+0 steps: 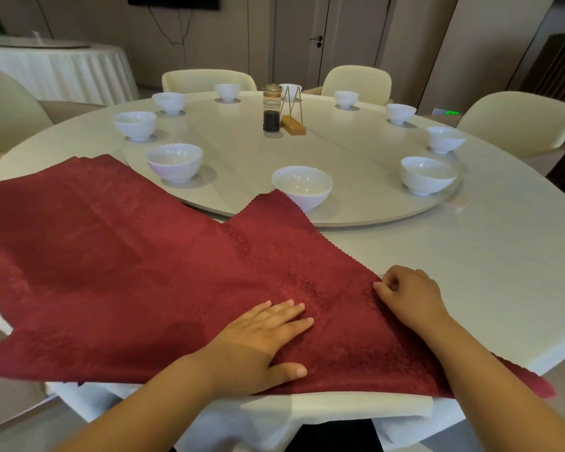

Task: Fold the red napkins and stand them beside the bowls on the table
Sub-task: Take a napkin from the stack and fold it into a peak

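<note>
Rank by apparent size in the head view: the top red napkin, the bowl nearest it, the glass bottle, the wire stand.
top red napkin
bowl
glass bottle and wire stand: alike, both farther away, so unranked

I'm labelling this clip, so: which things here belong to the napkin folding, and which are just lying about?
In the job: red napkins, white bowls, left hand pressing the cloth, right hand pinching its edge.
Lying about: dark jar, gold wire stand, chairs.
</note>
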Demonstrator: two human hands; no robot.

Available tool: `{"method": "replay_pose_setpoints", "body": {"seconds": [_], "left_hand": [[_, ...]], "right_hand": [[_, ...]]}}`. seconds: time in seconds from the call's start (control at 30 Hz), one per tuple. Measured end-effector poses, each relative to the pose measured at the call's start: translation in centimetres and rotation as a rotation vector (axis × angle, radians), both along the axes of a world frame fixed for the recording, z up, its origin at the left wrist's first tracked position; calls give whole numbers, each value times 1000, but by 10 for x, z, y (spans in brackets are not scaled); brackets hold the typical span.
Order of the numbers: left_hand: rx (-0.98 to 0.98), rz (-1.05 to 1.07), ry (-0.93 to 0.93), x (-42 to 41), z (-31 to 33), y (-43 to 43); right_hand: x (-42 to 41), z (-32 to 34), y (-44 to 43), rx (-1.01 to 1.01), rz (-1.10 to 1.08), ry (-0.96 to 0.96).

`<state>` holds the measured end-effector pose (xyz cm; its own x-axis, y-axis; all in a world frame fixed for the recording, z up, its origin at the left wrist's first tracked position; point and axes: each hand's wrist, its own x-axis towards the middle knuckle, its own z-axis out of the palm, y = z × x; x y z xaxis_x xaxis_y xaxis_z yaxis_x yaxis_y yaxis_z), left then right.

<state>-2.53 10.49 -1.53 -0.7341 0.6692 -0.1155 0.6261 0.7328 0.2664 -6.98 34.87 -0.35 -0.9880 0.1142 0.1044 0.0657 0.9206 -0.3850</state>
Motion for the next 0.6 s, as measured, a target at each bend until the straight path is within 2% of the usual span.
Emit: {"method": "replay_pose_setpoints", "body": {"seconds": [0.13, 0.33, 0.5, 0.6], "left_hand": [[27, 68, 68, -4, -7, -8], [14, 249, 55, -25, 0, -20], [102, 546, 230, -77, 14, -42], [164, 739, 204, -103, 19, -58]], "right_hand": [[8, 4, 8, -81, -25, 94], [10, -6, 14, -56, -54, 40], [8, -9, 11, 33, -39, 76], [7, -11, 11, 44, -40, 96]]}}
